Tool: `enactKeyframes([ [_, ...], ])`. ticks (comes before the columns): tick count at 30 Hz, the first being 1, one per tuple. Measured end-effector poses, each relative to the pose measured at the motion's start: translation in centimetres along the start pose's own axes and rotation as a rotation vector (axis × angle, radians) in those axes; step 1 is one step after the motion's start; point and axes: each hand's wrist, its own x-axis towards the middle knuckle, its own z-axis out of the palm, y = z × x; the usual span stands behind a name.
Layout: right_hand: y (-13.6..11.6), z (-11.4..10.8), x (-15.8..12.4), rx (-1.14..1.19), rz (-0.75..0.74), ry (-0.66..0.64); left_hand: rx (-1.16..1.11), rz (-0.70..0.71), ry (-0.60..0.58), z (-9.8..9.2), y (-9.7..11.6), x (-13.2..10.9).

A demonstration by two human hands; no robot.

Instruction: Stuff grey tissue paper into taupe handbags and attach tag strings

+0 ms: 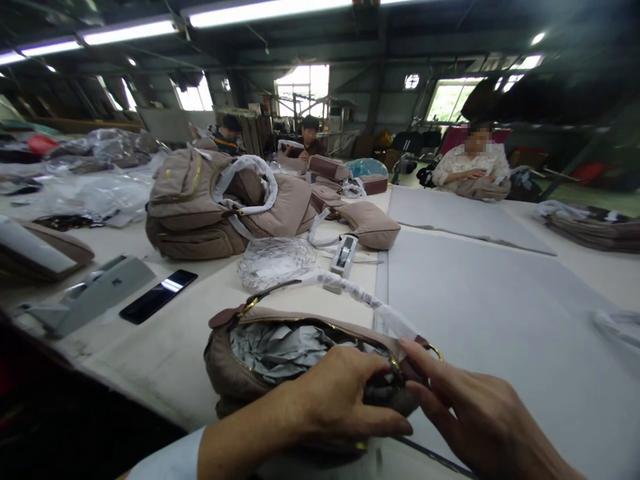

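Note:
A taupe handbag (220,363) lies on the table in front of me, its gold zipper undone and crumpled grey paper (280,350) filling the opening. Its handle (360,293) is wrapped in white tissue. My left hand (340,393) holds the front edge of the opening near the right end, thumb outside; some of its fingers are hidden. At that same end, my right hand (470,407) pinches the corner by the zipper's end and a gold ring (436,351).
Behind the bag lie a clump of clear plastic (275,260), a small white boxed item (344,255) and more taupe bags (195,207). A black phone (159,297) and a grey tape dispenser (105,293) are at left. Large pale sheets (500,300) cover the right. Several people sit beyond.

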Motion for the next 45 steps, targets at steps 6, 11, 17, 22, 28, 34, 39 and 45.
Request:
enactKeyframes([
  [6, 0.2, -0.2, 2.3, -0.18, 0.16, -0.518, 0.106, -0.078, 0.209, 1.8, 0.6, 0.7],
  [11, 0.5, -0.8, 1.8, 0.28, 0.262, -0.519, -0.074, -0.158, 0.256, 2.2, 0.5, 0.9],
  [17, -0.5, 0.4, 0.4, 0.54, 0.417, -0.413, -0.149, -0.231, 0.285, 2.2, 0.7, 1.0],
  [22, -0.7, 1.3, -0.2, 0.547, 0.41, -0.309, -0.304, -0.282, 0.318, 2.4, 0.6, 1.6],
  [28, -0.5, 2.1, -0.5, 0.481, 0.349, -0.075, -0.455, -0.267, 0.483, 2.4, 0.1, 0.7],
  [34, -0.4, 2.5, -0.6, 0.466, 0.373, 0.009, -0.436, -0.274, 0.436, 2.2, 0.2, -0.2],
  [39, -0.7, 2.8, -0.5, 0.424, 0.32, -0.008, -0.378, -0.197, 0.372, 2.6, 0.9, 0.7],
  [45, -1.6, 2.5, -0.1, 0.394, 0.311, 0.051, -0.522, -0.234, 0.352, 2.0, -0.2, 0.3],
])
